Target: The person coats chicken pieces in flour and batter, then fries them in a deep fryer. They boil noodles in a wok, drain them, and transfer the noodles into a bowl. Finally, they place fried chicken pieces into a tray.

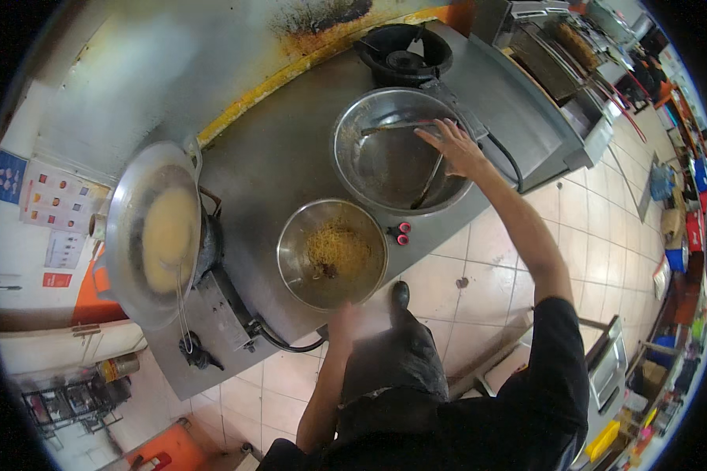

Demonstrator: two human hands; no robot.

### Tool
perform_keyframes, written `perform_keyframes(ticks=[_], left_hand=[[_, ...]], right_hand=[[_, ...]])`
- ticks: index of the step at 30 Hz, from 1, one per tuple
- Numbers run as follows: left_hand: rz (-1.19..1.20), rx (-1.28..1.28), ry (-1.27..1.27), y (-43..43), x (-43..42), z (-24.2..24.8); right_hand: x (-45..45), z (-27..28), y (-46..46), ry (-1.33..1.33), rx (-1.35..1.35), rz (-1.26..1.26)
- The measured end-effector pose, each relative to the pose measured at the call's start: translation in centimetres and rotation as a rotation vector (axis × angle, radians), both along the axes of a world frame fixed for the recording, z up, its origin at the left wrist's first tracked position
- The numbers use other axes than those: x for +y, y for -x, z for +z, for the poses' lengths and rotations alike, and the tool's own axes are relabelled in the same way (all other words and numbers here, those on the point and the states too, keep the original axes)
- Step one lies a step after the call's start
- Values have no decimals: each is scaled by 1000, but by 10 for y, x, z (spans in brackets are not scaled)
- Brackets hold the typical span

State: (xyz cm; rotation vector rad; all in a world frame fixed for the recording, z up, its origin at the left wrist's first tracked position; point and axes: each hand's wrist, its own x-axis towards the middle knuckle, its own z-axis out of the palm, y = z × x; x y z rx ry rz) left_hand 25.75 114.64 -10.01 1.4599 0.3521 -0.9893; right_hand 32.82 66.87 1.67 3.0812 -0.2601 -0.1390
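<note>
My right hand (453,150) is over the large steel bowl (344,159), fingers spread. Two slim metal utensils with dark ends (429,187) lie in that bowl, and their upper parts run under or beside my fingers; whether I touch them is unclear. Blurred by motion, my left hand (343,324) is at the near rim of a smaller steel bowl (291,277). Inside this bowl is a yellowish shredded or crumbly food (336,247) with dark bits. Scissors with red-ringed handles (402,234) lie beside it, blades partly hidden by the rim.
At left, a wok (126,282) on a burner holds pale yellow contents (171,241) and a wire-handled utensil (181,312). A black cloth-like bundle (197,353) is near its handle. Another burner (406,56) stands behind the large bowl. A black hose (283,344) crosses the steel counter's (259,171) front edge.
</note>
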Motion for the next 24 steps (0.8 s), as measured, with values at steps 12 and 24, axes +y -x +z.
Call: perform_keyframes(ticks=[12,24], left_hand=[[-9,-214,-8,-1,50,5],[21,-143,-24,-1,-7,211]], right_hand=[[-55,-29,-81,-98,319,178],[115,224,142,-192,257,251]])
